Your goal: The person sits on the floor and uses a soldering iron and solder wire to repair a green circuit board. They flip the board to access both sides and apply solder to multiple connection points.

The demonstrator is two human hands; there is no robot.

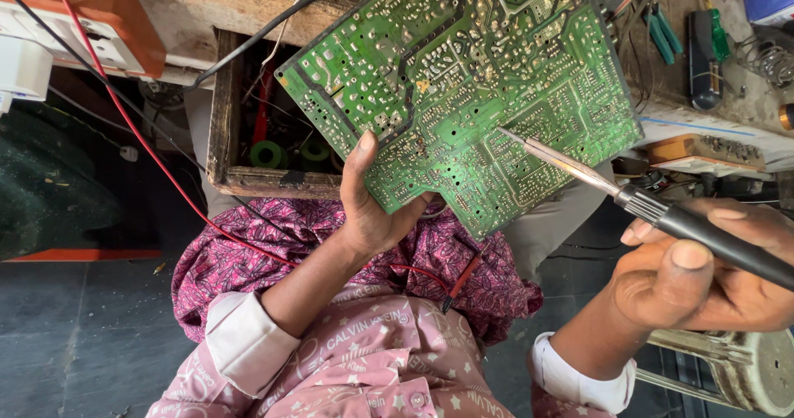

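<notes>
A person's left hand [372,211] grips a large green printed circuit board [463,87], fingers pinching its lower edge above the lap, while the right hand [703,286], fingers wrapped shut, holds a black-handled soldering iron [645,207], tip touching the board.

The green circuit board [463,95] runs off the top edge of the frame, and the left hand [372,207] covers part of its lower rim, the fingers out of sight behind it. The right hand [703,281] is cut by the right edge, as is the black handle of the soldering iron [662,215], while the iron's tip meets the board among solder points too small to tell apart. Inside the open wooden drawer [223,128], largely masked by the board, sit what may be green rolls of tape [266,153], and the tools on the bench [699,46] at upper right are cropped and indistinct.
</notes>
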